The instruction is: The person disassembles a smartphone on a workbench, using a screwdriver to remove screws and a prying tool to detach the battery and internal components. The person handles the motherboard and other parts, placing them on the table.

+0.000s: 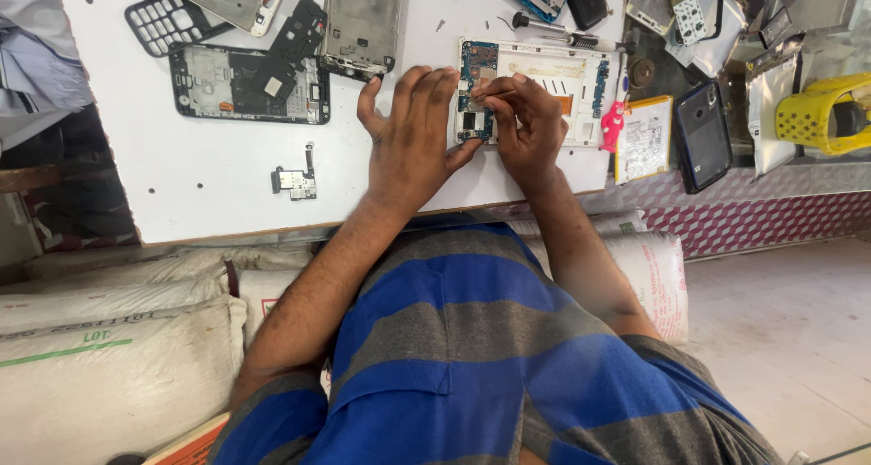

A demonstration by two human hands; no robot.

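On the white worktop (181, 184), right at its near edge, sits an opened phone frame (544, 88), pale and rectangular, with a blue circuit board (475, 70) running down its left end. Both hands are over that board now. The left hand (413, 138) lies flat beside it, fingers spread and together at the tips, pressing along the frame's left border and clamped on nothing; it looks to be steadying the frame. The right hand (526, 125) is bunched, thumb and forefinger pinched together over the board's middle; whether they nip a small part, a thin tool or just the board's edge is too fine to tell. That board looks light, thin and stiff, and by judgement quite fragile: bare chips and connectors on top, so the safe hold is by its long edges, never flat on the face. The frame is light too, likely to slide on the smooth top unless pinned down. Off to the right lie a screwdriver (553, 31), a small pink object (613, 125), a flat battery (644, 138) and a dark phone (703, 134); to the left, a black phone chassis (249, 84), a keypad grid (168, 20) and a small loose module (296, 182).
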